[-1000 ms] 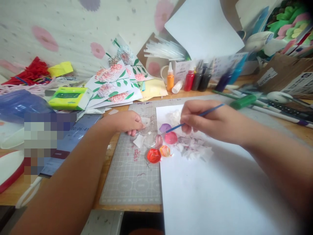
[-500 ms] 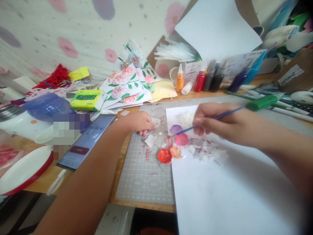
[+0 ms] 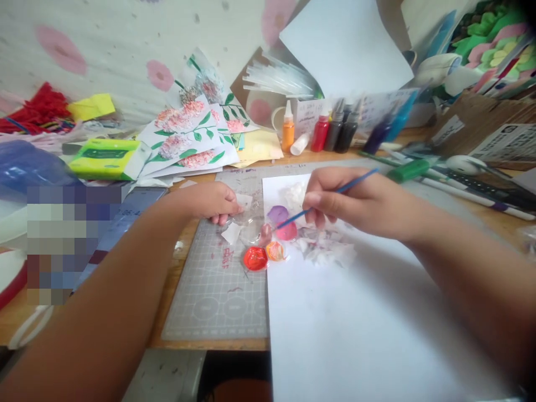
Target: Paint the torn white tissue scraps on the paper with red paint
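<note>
A thin blue brush (image 3: 335,192) is pinched between the fingers of the right hand (image 3: 355,204), and its tip is dipped into the pink paint blob (image 3: 288,231). That blob sits on a clear plastic sheet (image 3: 251,231) that lies partly on the grey cutting mat (image 3: 218,296) and partly on the white paper (image 3: 368,324). Just behind the pink blob a purple blob (image 3: 277,213) is seen; in front of it, a red blob (image 3: 255,258) and an orange blob (image 3: 275,251). The left hand (image 3: 211,201) is curled and pressed down on the plastic's far edge, to the left of the pink blob, so the sheet is kept from sliding.

For the dipping to be done well, only the tip should be wetted, and lightly, so no drips are made. The brush should be kept away from the purple blob, or the colours may be mixed. Torn white tissue bits (image 3: 324,248) lie just right of the pink blob and should be touched gently, since wet tissue is probably easily ripped.
</note>
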